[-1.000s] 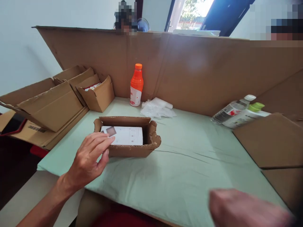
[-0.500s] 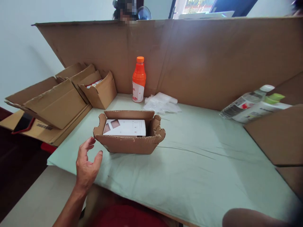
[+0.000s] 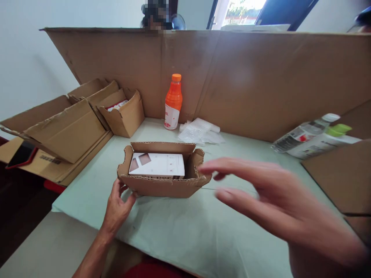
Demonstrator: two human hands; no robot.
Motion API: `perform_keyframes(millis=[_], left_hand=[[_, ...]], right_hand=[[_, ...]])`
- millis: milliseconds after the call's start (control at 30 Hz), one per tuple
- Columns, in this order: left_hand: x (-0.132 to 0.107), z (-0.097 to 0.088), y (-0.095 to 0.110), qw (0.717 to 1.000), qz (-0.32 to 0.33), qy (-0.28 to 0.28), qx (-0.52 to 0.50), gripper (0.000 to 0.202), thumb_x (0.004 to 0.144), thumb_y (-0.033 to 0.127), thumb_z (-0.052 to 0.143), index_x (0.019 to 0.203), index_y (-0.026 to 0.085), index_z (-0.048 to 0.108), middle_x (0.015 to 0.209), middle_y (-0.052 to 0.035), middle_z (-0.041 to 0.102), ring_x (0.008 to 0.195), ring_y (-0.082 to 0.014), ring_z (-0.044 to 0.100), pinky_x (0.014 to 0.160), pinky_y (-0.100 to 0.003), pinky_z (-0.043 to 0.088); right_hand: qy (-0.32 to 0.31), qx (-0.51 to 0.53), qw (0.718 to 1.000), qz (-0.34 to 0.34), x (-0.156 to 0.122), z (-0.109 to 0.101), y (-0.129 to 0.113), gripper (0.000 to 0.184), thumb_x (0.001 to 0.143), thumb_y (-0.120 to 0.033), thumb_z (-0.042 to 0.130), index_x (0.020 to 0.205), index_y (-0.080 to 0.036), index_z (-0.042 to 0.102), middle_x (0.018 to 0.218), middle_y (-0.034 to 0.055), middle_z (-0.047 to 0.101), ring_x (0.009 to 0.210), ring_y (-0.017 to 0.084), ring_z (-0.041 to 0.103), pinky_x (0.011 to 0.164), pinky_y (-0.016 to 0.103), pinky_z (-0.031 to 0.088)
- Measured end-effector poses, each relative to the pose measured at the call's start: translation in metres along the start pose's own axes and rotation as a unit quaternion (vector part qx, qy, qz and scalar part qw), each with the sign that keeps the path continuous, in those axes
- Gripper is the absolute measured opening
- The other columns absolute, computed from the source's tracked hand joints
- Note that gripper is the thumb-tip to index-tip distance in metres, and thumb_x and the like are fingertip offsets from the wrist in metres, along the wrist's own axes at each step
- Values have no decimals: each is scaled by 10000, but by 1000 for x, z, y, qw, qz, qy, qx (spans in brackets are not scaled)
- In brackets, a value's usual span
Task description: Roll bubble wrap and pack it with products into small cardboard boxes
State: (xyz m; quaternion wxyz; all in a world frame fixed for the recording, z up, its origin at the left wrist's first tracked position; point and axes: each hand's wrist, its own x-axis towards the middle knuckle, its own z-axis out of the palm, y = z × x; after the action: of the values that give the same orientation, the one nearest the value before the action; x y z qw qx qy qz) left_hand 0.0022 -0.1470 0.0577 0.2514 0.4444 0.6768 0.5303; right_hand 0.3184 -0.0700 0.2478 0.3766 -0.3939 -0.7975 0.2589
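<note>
An open-topped brown cardboard box (image 3: 165, 188) stands on the cloth-covered table in front of me. Inside it lies a white printed carton (image 3: 159, 164), with a gap at its right end. My left hand (image 3: 117, 210) is at the box's left end, its fingers against the outer side and its thumb apart by the lower front corner. My right hand (image 3: 269, 200), somewhat blurred, reaches in from the right with fingers and thumb apart. Its fingertips overlap the box's right end in the view; whether they touch it I cannot tell.
Behind the box stand an orange bottle (image 3: 174, 102) and some crumpled bubble wrap (image 3: 199, 130). Cardboard boxes (image 3: 66, 129) sit at the left. A clear bottle (image 3: 304, 131) and a white bottle with a green cap (image 3: 324, 143) lean at the right. A cardboard wall (image 3: 252, 85) closes the back.
My left hand has come up and right to the box's left end. My right hand has risen from the lower right edge toward the box's right end. The view has shifted slightly.
</note>
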Motion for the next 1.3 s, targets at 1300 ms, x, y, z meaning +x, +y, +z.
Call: perform_keyframes(millis=[1300], left_hand=[[82,84,-10,996,-26,-74,47,538,699,559,677,1081,196,566,955,-76,706,862,-253,678,775,-352,521]], right_hand=[[-61,50,989,125,6,60,207,384,826,-197,542,1175,-227,700,1244,70,712,1077,228,665,808,331,545]])
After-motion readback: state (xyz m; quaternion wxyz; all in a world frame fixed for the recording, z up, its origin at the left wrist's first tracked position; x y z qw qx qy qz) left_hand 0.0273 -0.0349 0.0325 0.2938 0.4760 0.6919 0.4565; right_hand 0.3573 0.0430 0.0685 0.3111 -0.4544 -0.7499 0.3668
